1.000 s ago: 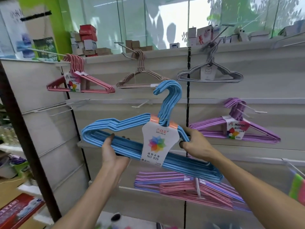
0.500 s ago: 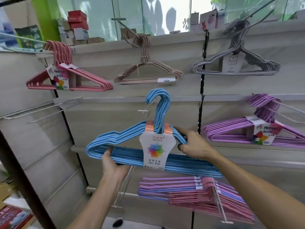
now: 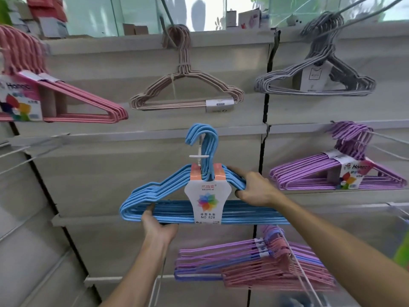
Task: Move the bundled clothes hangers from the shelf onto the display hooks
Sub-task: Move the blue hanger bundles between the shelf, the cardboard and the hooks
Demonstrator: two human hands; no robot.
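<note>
A bundle of blue hangers [image 3: 159, 196] with a white label card is held upright before the slat wall. My left hand [image 3: 158, 224] grips its bottom bar from below, near the left end. My right hand [image 3: 254, 189] grips the right shoulder of the bundle. The blue hook tops curve over the tip of a white display hook [image 3: 199, 156] that sticks out from the wall. A pile of purple and pink hanger bundles [image 3: 254, 262] lies on the shelf below.
On wall hooks hang a pink bundle [image 3: 73, 100] at upper left, a beige one [image 3: 188, 94] above, a grey one [image 3: 316, 78] at upper right and a purple one [image 3: 336, 173] at right. Bare wire hooks [image 3: 28, 151] jut out at left.
Both hands have carried the blue bundle closer to the wall, and its hook tops now sit around the white display hook's tip. The view has moved in and tilted upward.
</note>
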